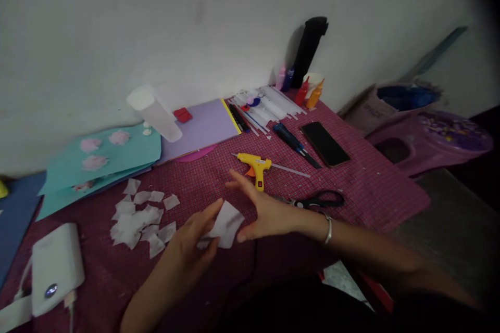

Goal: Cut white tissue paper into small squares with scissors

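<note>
Both my hands meet over a small white square of tissue paper above the red checked cloth. My left hand pinches its near left edge with fingers closed on it. My right hand is at its right edge, thumb under the paper and the other fingers stretched out; a bangle sits on that wrist. A pile of similar white paper squares lies to the left. Just beyond my right hand lie a yellow glue gun and black scissors.
Teal sheets with pink tissue flowers and a lilac sheet lie by the wall, with a white bottle tipped on them. Pens, glue sticks, paint bottles, a phone, a white power bank and a pink stool surround them.
</note>
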Motion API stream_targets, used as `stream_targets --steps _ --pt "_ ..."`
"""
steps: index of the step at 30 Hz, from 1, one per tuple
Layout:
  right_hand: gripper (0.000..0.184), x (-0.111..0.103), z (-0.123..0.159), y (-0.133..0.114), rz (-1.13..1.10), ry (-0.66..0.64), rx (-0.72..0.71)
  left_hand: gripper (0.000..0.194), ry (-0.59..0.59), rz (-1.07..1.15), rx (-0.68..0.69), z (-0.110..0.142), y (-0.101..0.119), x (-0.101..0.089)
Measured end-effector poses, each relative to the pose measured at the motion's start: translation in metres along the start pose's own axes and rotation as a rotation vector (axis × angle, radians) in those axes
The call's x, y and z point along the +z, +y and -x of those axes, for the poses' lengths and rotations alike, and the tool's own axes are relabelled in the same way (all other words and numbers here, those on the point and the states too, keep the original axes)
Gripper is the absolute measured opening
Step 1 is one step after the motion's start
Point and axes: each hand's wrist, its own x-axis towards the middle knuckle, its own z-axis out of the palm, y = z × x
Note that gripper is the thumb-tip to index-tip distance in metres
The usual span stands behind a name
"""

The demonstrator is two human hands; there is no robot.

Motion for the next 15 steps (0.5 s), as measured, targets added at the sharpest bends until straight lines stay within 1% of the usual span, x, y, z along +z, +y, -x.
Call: stream_targets --steps 1,2,3,4,5,6,7,8,9,10,11,13,14,15 --pt "0.118 0.004 -0.007 0.0 -0.094 -0.084 0.013 0.056 -0.013 -0.007 0.03 0.001 0.002 -0.003" --pt "0.107 0.01 -0.014 0.001 -0.18 -0.146 0.05 0.056 -0.001 -0.023 0.053 0.003 0.002 -0.007" --pt "0.089 0.017 -0.02 0.001 -0.263 -0.174 0.113 0.056 0.049 -0.047 0.07 0.004 0.002 -0.012" --pt "0.067 0.025 -0.027 0.002 -0.344 -0.165 0.193 0.057 0.14 -0.073 0.075 0.006 0.0 -0.016" --pt "0.047 0.033 -0.032 0.002 -0.428 -0.114 0.273 0.058 0.265 -0.089 0.063 0.009 -0.002 -0.02" --pt "0.034 0.04 -0.038 0.002 -0.518 -0.039 0.334 0.057 0.415 -0.079 0.029 0.014 -0.006 -0.024" --pt "0.028 0.045 -0.043 0.001 -0.61 0.043 0.368 0.051 0.569 -0.034 -0.029 0.02 -0.01 -0.026" --pt "0.028 0.05 -0.047 0.0 -0.696 0.109 0.379 0.041 0.695 0.06 -0.096 0.026 -0.015 -0.025" --pt "0.032 0.053 -0.051 -0.003 -0.765 0.15 0.374 0.029 0.767 0.208 -0.177 0.033 -0.02 -0.022" --pt "0.035 0.055 -0.054 -0.006 -0.812 0.167 0.362 0.02 0.786 0.396 -0.25 0.039 -0.026 -0.016" --pt "0.037 0.057 -0.056 -0.01 -0.842 0.167 0.351 0.019 0.712 0.64 -0.308 0.043 -0.031 -0.008" --pt "0.039 0.061 -0.06 -0.017 -0.866 0.129 0.336 0.027 0.437 1.122 -0.453 0.047 -0.038 0.011" --pt "0.039 0.063 -0.06 -0.02 -0.872 0.107 0.334 0.031 0.304 1.314 -0.49 0.046 -0.04 0.02" --pt "0.038 0.066 -0.06 -0.022 -0.876 0.094 0.338 0.033 0.214 1.454 -0.48 0.044 -0.04 0.028"
